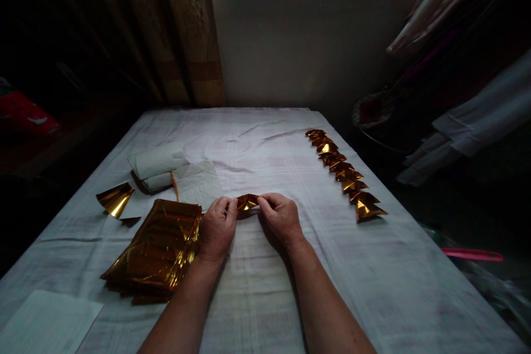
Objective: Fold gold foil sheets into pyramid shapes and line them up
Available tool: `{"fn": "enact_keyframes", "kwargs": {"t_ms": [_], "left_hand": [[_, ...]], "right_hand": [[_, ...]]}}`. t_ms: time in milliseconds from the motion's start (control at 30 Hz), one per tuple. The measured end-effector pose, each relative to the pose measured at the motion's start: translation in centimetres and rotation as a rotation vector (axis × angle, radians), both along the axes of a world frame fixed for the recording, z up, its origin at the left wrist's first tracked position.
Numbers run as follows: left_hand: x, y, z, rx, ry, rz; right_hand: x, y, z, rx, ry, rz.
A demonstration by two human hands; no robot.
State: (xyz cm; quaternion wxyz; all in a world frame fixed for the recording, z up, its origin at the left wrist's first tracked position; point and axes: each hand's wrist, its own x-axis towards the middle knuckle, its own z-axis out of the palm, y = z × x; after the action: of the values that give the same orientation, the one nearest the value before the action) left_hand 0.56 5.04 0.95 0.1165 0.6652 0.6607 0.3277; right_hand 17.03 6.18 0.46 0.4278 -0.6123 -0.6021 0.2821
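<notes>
A small folded piece of gold foil paper (248,202) is stretched between my two hands, a little above the cloth. My left hand (218,229) pinches its left end, and my right hand (282,218) pinches the right end between thumb and fingers. Close beside my left wrist lies a stack of gold foil sheets (160,246), creased and shiny. Over to the right, a row of folded gold foil pieces (346,174) runs away from me along the table's edge, each overlapping its neighbour.
A pale cloth (265,138) covers the table. Folded whitish paper (157,166) and a flat sheet (199,180) lie beyond the stack, with a curled foil scrap (116,199) to the left. Another pale sheet (47,323) is near left. Garments (481,110) hang at right.
</notes>
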Motion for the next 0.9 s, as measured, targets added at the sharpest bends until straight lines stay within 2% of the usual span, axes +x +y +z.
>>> {"fn": "enact_keyframes", "kwargs": {"t_ms": [200,433,633,900], "left_hand": [[0.09,0.11,-0.06,0.009,0.04,0.031],[0.0,0.08,-0.33,0.096,0.011,-0.014],[-0.09,0.08,-0.53,0.09,0.03,-0.016],[-0.05,0.05,-0.2,0.101,-0.045,-0.063]], "right_hand": [[-0.29,-0.26,0.15,0.026,0.027,0.018],[-0.32,-0.1,0.03,0.035,0.056,0.032],[-0.2,-0.07,0.1,0.008,0.21,0.099],[-0.12,0.01,0.08,0.04,0.203,0.082]]}}
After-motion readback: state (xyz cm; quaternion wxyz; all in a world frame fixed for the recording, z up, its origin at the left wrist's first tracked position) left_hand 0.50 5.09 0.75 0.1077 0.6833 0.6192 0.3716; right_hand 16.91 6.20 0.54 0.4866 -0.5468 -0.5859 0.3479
